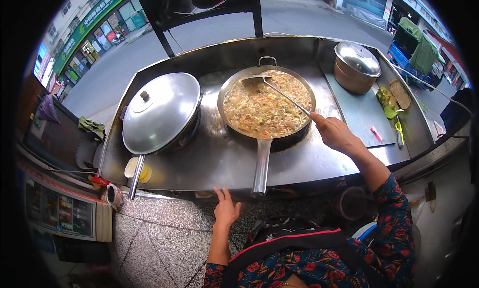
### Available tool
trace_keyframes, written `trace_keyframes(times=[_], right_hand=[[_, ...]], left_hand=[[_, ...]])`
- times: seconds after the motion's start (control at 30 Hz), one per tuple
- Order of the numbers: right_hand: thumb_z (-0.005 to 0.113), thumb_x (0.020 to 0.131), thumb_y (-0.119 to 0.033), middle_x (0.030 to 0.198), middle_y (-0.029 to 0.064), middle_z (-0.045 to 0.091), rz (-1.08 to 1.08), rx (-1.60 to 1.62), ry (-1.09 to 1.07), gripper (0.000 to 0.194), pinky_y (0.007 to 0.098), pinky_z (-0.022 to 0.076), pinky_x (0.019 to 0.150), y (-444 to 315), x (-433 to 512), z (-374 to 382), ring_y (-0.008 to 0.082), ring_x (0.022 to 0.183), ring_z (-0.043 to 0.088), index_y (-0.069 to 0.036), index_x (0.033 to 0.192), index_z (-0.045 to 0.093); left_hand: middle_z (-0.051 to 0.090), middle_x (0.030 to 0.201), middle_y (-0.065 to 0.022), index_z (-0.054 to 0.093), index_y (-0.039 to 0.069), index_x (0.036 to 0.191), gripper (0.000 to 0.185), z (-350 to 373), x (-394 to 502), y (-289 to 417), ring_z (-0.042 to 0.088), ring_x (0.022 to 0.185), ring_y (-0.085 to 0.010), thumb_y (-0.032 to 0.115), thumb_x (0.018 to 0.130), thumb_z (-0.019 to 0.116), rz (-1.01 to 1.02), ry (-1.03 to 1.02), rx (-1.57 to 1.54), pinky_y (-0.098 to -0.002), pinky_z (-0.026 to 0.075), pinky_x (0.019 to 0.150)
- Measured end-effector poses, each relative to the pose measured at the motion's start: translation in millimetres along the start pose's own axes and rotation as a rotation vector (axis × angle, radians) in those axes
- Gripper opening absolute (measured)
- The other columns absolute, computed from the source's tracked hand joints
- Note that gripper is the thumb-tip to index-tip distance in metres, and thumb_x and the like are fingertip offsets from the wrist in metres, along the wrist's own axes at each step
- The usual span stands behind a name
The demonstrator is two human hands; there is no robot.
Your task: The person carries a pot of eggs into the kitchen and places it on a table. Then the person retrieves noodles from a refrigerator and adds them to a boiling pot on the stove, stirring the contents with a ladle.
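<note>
My right hand (335,135) grips the handle of a metal wok spatula (286,95). Its blade lies at the far left part of the food, partly sunk in it. The wok (313,101) is wide, with a loop at the far rim and a tubular metal handle (262,164) toward me. Filling it is a wet mix of pale shreds and chopped vegetables (262,112), with bits of green and orange. My left hand (225,209) is at the front edge of the steel counter (224,175), fingers spread and holding nothing. Whether its fingertips touch the edge, I cannot tell.
A second wok under a domed lid (162,112) stands left, its handle past the counter edge. Near it is a yellow-and-white tub (144,172). At right are a lidded pot (356,71), a board (361,119), a red-and-white tube (377,134) and a yellow-green-handled tool (399,132).
</note>
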State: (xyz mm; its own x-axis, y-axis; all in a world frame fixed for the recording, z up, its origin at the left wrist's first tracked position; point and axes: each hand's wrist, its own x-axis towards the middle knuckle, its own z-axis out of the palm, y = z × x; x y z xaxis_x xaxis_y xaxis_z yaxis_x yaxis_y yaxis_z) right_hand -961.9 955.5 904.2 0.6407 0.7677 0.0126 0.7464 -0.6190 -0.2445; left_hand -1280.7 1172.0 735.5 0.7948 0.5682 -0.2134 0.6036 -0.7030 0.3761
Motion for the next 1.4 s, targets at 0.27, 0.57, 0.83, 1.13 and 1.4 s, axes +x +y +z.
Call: trace_keyframes(times=[0.27,0.57,0.83,1.13,1.4], right_hand=[[0.043,0.090,-0.008,0.072,0.0217,0.060,-0.060,0.026,-0.030,0.035,0.0460,0.0451,0.064,-5.0,-13.5,-26.3,0.0377,0.069,0.058,-0.007,0.124,0.053],[0.045,0.092,-0.012,0.073,0.0201,0.061,-0.093,-0.009,-0.156,0.034,0.0445,0.0458,0.064,-23.5,-35.9,-64.5,0.0364,0.067,0.058,-0.008,0.124,0.053],[0.051,0.089,-0.010,0.087,0.0235,0.064,-0.034,0.083,-0.274,0.029,0.0421,0.0476,0.070,-27.1,-49.1,-99.2,0.0385,0.078,0.060,-0.003,0.116,0.059],[0.054,0.090,-0.007,0.061,0.0062,0.057,0.128,0.263,-0.184,0.031,0.0284,0.0427,0.053,-24.2,-68.5,-143.1,0.0131,0.056,0.054,-0.003,0.120,0.059],[0.044,0.087,-0.002,0.070,0.0194,0.059,-0.179,-0.297,0.081,0.036,0.0404,0.0435,0.056,-24.4,-19.4,-83.1,0.0305,0.066,0.061,-0.007,0.122,0.054]], left_hand=[[0.005,0.146,-0.0348,0.022,-0.003,0.141,0.081,-3.7,-0.1,3.1,0.054,0.104,-0.0491,0.032,0.081,0.063,-0.048,-0.037,-0.014,-0.0479,0.047,0.087],[0.006,0.145,-0.0364,0.022,-0.005,0.140,0.080,3.8,-0.5,-4.7,0.058,0.095,-0.0488,0.027,0.080,0.064,0.035,0.047,-0.015,-0.0498,0.050,0.080],[0.006,0.145,-0.0353,0.022,-0.004,0.140,0.080,-0.3,-2.5,-5.8,0.058,0.096,-0.0483,0.028,0.080,0.064,0.036,0.025,-0.030,-0.0494,0.050,0.080],[0.003,0.148,-0.0320,0.021,-0.001,0.142,0.082,-4.5,-1.5,-1.7,0.055,0.101,-0.0485,0.031,0.080,0.064,-0.020,-0.030,-0.066,-0.0477,0.048,0.085],[0.002,0.147,-0.0330,0.021,-0.001,0.142,0.082,-3.6,-1.4,-3.2,0.057,0.099,-0.0482,0.030,0.080,0.064,-0.013,-0.021,-0.052,-0.0483,0.049,0.083]])
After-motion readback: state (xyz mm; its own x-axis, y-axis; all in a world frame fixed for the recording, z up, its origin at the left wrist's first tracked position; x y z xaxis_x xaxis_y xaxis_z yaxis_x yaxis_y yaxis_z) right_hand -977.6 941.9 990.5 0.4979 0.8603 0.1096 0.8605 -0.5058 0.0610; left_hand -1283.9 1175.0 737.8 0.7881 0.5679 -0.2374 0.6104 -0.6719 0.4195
